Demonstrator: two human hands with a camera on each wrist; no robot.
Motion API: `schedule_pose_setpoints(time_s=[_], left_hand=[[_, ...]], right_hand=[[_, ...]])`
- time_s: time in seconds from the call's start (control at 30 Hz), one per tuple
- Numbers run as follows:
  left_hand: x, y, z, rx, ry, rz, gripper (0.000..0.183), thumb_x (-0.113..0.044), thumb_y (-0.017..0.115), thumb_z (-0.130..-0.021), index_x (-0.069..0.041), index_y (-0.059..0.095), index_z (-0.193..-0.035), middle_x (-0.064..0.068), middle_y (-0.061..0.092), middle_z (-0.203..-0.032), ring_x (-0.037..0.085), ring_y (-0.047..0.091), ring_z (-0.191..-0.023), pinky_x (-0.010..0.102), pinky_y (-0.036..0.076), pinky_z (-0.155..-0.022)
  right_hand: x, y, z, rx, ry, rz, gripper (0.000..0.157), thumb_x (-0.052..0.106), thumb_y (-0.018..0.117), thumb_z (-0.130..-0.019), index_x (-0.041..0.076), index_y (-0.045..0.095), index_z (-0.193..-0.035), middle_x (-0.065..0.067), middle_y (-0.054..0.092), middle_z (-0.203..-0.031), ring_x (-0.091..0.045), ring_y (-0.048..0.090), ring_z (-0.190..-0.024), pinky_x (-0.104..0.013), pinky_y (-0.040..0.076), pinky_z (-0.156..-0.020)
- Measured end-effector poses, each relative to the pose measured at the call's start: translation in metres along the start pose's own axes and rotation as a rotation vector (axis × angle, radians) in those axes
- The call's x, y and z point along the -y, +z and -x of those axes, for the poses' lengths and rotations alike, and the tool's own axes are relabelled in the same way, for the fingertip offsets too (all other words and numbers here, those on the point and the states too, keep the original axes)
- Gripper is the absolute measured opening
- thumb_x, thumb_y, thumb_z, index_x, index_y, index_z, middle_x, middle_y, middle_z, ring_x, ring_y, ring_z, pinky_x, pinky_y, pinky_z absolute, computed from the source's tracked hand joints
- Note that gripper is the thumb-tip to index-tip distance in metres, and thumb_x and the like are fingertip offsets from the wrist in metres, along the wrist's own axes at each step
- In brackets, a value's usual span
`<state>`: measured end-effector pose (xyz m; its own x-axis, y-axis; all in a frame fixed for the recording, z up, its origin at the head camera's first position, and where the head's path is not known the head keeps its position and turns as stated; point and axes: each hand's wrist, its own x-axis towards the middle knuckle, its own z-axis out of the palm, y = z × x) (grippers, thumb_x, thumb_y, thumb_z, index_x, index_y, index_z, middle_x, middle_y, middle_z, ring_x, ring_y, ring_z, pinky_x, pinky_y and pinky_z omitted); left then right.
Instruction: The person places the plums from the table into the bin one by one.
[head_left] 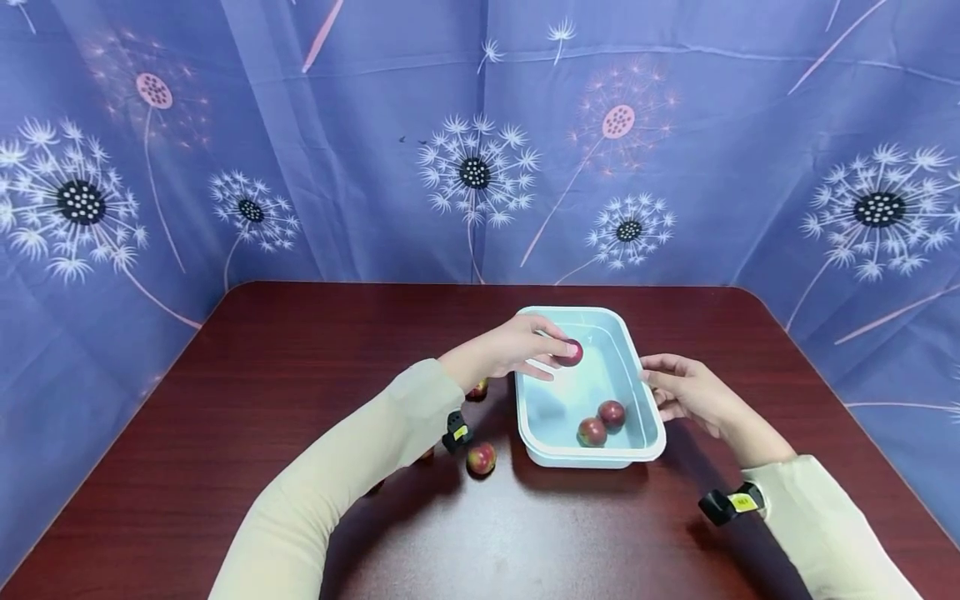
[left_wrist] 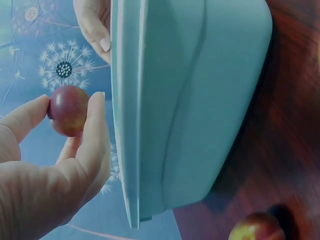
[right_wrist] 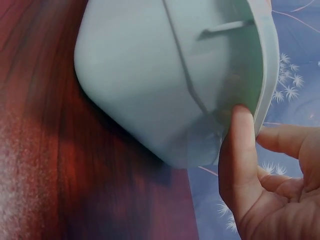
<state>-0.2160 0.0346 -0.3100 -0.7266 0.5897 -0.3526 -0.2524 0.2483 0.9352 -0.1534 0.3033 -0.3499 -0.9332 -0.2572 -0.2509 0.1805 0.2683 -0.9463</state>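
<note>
A reddish-purple plum is pinched between the thumb and fingers of my left hand, over the left part of a pale blue plastic basin. In the left wrist view the plum sits between thumb and fingertips, beside the basin's rim. Two more plums lie on the basin floor near its front. At the basin's right side, my right hand grips the rim; the right wrist view has one finger against the outer wall, below the rim.
On the dark red wooden table, a plum lies left of the basin. Another plum is partly covered by the left wrist, and others are mostly hidden under the left forearm. A blue dandelion-print curtain stands behind the table.
</note>
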Motion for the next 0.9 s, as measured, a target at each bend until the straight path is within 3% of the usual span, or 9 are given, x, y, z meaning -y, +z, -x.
schedule_pose_setpoints(time_s=[0.23, 0.47, 0.7, 0.9], left_hand=[[0.005, 0.013, -0.009, 0.038, -0.027, -0.012, 0.035, -0.01, 0.066, -0.089, 0.002, 0.053, -0.119, 0.013, 0.061, -0.112, 0.039, 0.056, -0.118, 0.04, 0.056, -0.082], [0.009, 0.025, -0.016, 0.049, -0.044, -0.022, 0.03, -0.009, 0.066, -0.088, 0.002, 0.056, -0.114, 0.007, 0.063, -0.093, 0.04, 0.056, -0.115, 0.048, 0.05, -0.091], [0.012, 0.032, -0.021, 0.017, -0.057, -0.017, 0.024, -0.007, 0.067, -0.087, 0.002, 0.056, -0.107, 0.005, 0.061, -0.085, 0.04, 0.058, -0.112, 0.047, 0.05, -0.091], [0.02, 0.036, -0.028, 0.0, -0.054, -0.047, 0.023, -0.004, 0.068, -0.085, 0.003, 0.055, -0.103, 0.008, 0.06, -0.086, 0.038, 0.062, -0.105, 0.046, 0.054, -0.084]], right_hand=[[-0.003, -0.001, 0.0, 0.008, -0.017, -0.023, 0.052, 0.015, 0.049, -0.099, -0.018, 0.029, -0.133, 0.002, 0.064, -0.083, -0.009, 0.064, -0.067, -0.03, 0.057, -0.062], [-0.005, -0.001, -0.001, 0.027, -0.016, -0.114, 0.043, 0.011, 0.05, -0.098, -0.014, 0.035, -0.129, 0.0, 0.067, -0.085, -0.011, 0.065, -0.069, -0.031, 0.058, -0.063], [-0.005, 0.0, -0.002, 0.031, -0.008, -0.125, 0.048, 0.012, 0.05, -0.098, -0.017, 0.03, -0.132, -0.001, 0.068, -0.086, -0.011, 0.066, -0.069, -0.031, 0.058, -0.063], [-0.003, -0.001, -0.003, 0.03, -0.004, -0.113, 0.05, 0.012, 0.05, -0.098, -0.018, 0.028, -0.132, 0.0, 0.067, -0.086, -0.011, 0.066, -0.07, -0.032, 0.058, -0.064]])
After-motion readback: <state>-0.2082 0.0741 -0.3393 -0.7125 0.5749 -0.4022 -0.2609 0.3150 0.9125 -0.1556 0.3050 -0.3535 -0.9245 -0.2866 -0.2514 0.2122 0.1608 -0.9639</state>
